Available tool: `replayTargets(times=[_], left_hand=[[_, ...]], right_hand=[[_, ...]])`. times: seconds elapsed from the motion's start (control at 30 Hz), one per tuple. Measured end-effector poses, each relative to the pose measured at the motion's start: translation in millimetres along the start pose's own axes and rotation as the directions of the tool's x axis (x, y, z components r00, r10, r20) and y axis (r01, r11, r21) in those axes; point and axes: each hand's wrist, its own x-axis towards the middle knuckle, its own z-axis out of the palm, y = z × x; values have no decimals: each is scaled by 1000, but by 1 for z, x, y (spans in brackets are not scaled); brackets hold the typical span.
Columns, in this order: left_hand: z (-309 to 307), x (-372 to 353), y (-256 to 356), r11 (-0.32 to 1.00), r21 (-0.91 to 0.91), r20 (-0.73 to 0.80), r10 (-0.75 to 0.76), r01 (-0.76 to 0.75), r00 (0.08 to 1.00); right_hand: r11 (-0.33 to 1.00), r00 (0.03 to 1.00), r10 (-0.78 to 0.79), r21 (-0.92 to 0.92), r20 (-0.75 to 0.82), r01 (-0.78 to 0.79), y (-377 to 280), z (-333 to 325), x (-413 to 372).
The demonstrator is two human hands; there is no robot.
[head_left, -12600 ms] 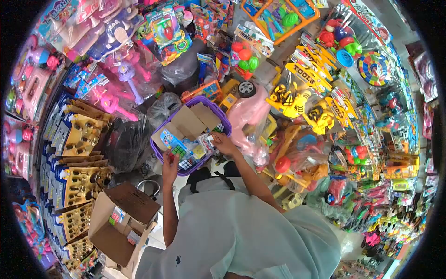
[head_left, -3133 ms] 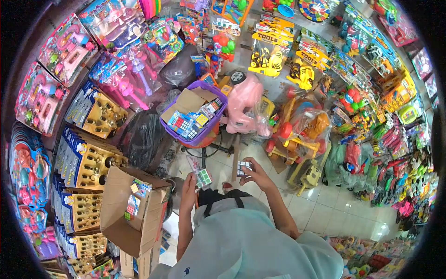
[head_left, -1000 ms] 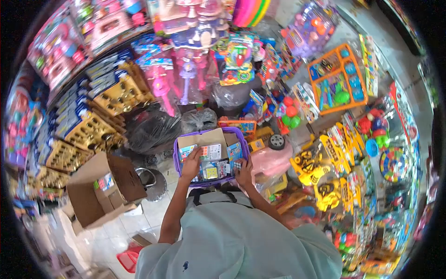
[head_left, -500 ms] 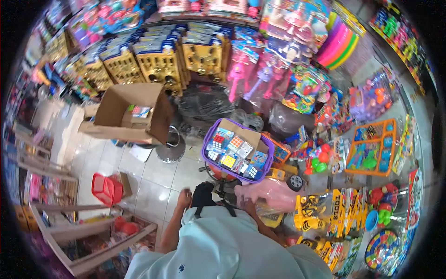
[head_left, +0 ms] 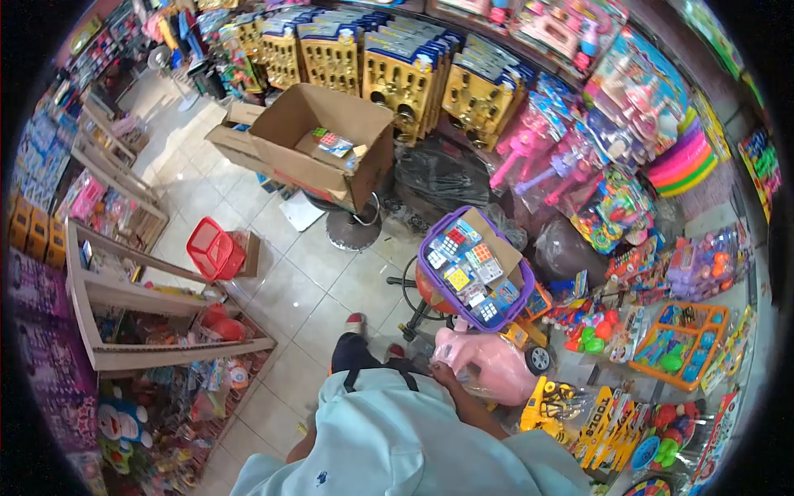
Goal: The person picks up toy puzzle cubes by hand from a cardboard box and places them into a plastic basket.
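Note:
My right hand (head_left: 444,377) hangs low beside my body, next to a pink plastic-wrapped ride-on toy (head_left: 488,364); its fingers are too small and dim to make out. Of my left arm only the forearm (head_left: 303,446) shows at my side, with the hand hidden. In front of me, a purple basket (head_left: 428,263) holds several packaged puzzle cubes (head_left: 456,278) and a cardboard flap. Farther off to the left, an open cardboard box (head_left: 273,136) sits on a round-based stool (head_left: 351,229), with a few small packages (head_left: 332,144) inside.
On the tiled floor at left stands a red plastic basket (head_left: 217,248) near a wooden display rack (head_left: 136,357). Gold-card toy sets (head_left: 401,78) hang along the back. Yellow tool packs (head_left: 604,426) and an orange-framed toy set (head_left: 682,343) lie at right.
My view has turned left, so the basket and box appear farther right. One foot has stepped forward. My left hand has dropped back out of sight.

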Motion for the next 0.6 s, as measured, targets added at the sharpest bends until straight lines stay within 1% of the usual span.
replayTargets(times=[0.07,0.13,0.17,0.2,0.23,0.37,0.47,0.53,0.6], left_hand=[[-1,-1,0,998,-65,-25,-5,3,1000],[-8,4,4,992,-128,-48,2,-8,999],[-10,7,9,987,-159,-59,12,-21,998],[-16,12,13,981,-192,-68,21,-33,997],[-21,17,18,974,-220,-78,28,-45,997],[-51,36,31,948,-310,-111,37,-70,993],[-75,52,34,937,-341,-114,39,-76,993],[-89,61,35,930,-359,-113,39,-77,993],[-103,70,32,925,-373,-114,37,-77,993]], right_hand=[[997,1000,-23,-72,-2,23,18,4,15],[942,979,-175,-269,107,198,33,5,36],[899,957,-236,-337,170,282,28,4,40],[863,940,-254,-386,228,327,21,3,48],[845,931,-241,-413,273,340,15,3,54],[853,938,-81,-463,338,241,-41,13,88],[858,954,-67,-471,294,205,-100,36,127],[823,954,-213,-487,212,292,-138,63,168],[885,952,-307,-364,16,291,-216,79,154]])
